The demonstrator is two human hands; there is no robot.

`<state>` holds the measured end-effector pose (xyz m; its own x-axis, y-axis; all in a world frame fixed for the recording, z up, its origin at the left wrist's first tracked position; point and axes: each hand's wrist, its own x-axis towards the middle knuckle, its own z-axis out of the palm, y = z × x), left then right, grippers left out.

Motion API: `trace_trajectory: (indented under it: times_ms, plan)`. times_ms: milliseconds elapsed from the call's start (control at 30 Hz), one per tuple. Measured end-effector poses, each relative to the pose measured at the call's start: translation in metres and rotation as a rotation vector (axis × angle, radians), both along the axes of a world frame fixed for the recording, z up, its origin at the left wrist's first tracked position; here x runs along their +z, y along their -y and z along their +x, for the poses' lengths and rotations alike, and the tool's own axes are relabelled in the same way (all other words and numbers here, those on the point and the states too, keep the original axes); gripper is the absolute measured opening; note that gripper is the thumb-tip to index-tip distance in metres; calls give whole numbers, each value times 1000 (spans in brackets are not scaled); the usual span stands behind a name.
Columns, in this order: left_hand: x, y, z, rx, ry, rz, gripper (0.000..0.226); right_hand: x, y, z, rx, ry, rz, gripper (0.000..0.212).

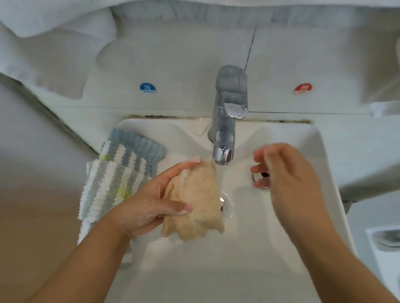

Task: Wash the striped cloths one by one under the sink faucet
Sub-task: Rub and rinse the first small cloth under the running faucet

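Rinsing underway: my left hand grips beige cloth under faucet; right hand open, should rejoin to scrub.

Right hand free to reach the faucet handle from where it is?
Probably yes: the right hand is open, holds nothing, and hovers beside the faucet; the left hand grips the beige cloth lower down.
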<state>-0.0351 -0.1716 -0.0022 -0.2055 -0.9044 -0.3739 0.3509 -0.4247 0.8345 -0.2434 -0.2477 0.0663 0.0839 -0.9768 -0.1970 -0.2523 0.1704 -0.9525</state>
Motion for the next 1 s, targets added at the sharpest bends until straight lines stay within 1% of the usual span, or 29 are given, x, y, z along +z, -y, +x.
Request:
trace_trajectory:
  times_ms: [33,100,167,200,300,500,667,767,833,933,1000]
  plan:
    - [0,2,0,-1,-2,1,80,13,6,2,12,54,21,29]
    - [0,5,-3,4,-6,3,82,34,18,10,147,128,144,39]
    - [-1,8,-6,14,2,2,83,48,28,18,254,155,254,45]
    - [-1,9,-8,19,3,1,84,53,32,22,279,150,270,46]
    - [-2,12,-11,30,-1,-3,85,58,34,29,304,124,278,42]
    - [-6,15,-15,46,-5,-1,87,61,42,30,296,259,274,36]
    - [-5,17,-20,45,-12,-7,88,66,45,30,311,313,265,34]
    - [-6,19,-23,26,-4,-29,88,64,43,24,310,247,249,35]
    - [-5,20,-26,28,-12,-34,84,49,40,17,243,152,288,35]
    - [-5,20,-32,90,-12,-15,62,1,20,8,170,-45,417,29]
    - [-7,20,-36,125,-5,19,51,-41,4,5,172,-192,423,22]
